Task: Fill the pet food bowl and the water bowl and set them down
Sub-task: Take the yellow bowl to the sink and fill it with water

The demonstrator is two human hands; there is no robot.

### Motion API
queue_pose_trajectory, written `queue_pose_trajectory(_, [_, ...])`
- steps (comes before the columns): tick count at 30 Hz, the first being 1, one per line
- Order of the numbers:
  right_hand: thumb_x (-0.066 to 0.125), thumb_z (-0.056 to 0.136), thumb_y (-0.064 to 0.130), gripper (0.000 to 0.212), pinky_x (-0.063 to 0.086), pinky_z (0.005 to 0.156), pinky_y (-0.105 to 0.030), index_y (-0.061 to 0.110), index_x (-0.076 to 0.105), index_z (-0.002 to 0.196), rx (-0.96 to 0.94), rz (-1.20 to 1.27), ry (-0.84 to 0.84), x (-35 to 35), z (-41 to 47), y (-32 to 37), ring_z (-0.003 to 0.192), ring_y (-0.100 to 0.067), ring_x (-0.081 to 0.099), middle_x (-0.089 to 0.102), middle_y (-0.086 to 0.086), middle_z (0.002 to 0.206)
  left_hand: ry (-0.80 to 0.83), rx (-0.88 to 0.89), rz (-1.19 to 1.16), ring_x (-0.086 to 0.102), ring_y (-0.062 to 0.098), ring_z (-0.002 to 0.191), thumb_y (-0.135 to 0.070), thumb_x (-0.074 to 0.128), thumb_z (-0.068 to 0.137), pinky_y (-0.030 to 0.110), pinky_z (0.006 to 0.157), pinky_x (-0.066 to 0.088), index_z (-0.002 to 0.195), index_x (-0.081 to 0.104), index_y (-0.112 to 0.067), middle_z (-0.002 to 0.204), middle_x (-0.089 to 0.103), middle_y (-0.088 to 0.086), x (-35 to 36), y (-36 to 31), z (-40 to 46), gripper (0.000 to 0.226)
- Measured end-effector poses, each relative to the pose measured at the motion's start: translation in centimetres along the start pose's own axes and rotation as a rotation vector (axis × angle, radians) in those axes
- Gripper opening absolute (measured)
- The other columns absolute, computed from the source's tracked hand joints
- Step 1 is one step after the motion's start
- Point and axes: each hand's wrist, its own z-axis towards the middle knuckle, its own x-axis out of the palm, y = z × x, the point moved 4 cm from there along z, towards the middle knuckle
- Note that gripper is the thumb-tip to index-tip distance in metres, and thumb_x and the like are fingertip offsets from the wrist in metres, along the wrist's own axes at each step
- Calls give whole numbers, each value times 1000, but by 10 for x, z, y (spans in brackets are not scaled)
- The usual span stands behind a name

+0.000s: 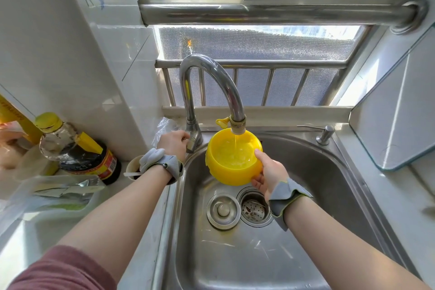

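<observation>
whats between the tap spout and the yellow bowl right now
In the head view, only a thin stream of water runs from the spout's nozzle down into the yellow bowl, which the right hand holds over the sink.

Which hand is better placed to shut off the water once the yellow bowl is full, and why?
The left hand. It already grips the tap handle at the faucet's base, while the right hand is holding the yellow bowl under the running stream.

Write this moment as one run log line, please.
step: filling water bowl | right hand: holds yellow bowl under spout | left hand: on faucet handle | water: running | over sink
</observation>
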Motion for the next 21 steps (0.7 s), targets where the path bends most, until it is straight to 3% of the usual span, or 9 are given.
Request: queue_pose_trajectory(21, [55,86,42,25,42,53,-27,20,49,77,-21,-31,21,-1,-3,4,68,-18,50,52,-3,80,63,38,107,56,30,106,-19,49,90,38,93,45,111,63,-16,115,64,12,-4,-5,0,25])
